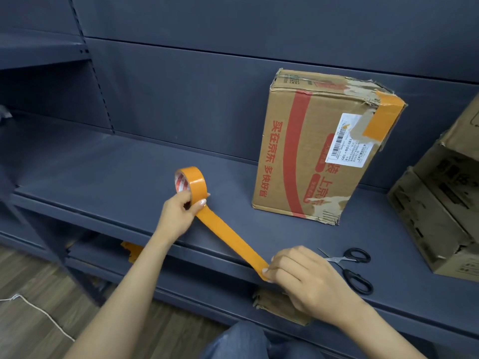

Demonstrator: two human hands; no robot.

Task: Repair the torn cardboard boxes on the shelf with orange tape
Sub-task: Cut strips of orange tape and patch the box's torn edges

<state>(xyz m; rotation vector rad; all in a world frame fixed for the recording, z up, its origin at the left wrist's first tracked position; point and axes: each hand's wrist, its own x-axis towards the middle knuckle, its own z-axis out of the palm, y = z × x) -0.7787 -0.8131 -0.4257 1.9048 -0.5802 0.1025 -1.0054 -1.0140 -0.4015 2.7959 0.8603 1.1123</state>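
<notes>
My left hand (178, 212) grips an orange tape roll (190, 181) above the dark shelf (103, 177). A long strip of tape (230, 239) runs from the roll down to my right hand (298, 273), which pinches its free end near the shelf's front edge. A torn cardboard box (311, 156) with red print stands upright on the shelf to the right of the roll. An orange tape patch (383, 117) covers its top right corner, and its bottom right corner is frayed.
Black-handled scissors (352, 268) lie on the shelf just right of my right hand. More cardboard boxes (440, 203) stand at the far right. A flattened cardboard piece (280, 307) and an orange scrap (133, 251) sit on the lower shelf. A white cord (39, 314) lies on the wooden floor.
</notes>
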